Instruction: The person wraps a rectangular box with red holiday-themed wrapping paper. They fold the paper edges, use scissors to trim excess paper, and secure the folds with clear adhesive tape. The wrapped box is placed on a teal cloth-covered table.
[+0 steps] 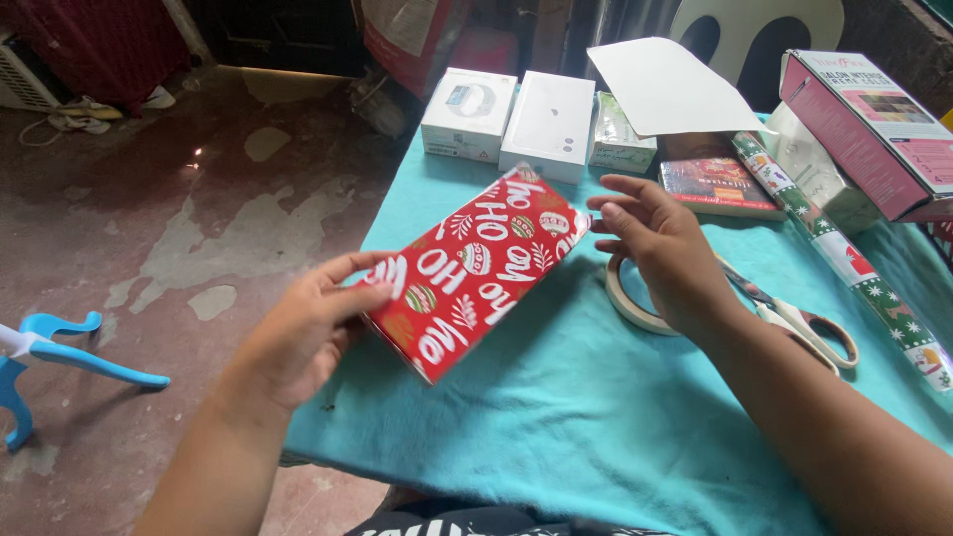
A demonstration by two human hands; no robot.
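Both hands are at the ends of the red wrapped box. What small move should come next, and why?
Probably close the right hand on the far end of the red wrapped box. Its fingers are spread beside that end, while the left hand alone holds the near end, and the box is tilted above the teal cloth.

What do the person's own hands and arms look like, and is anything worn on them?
Both arms are bare to the edge of the picture: no sleeves, watch, bracelet or gloves. The left hand and the right hand show no rings; the nails look short and unpainted.
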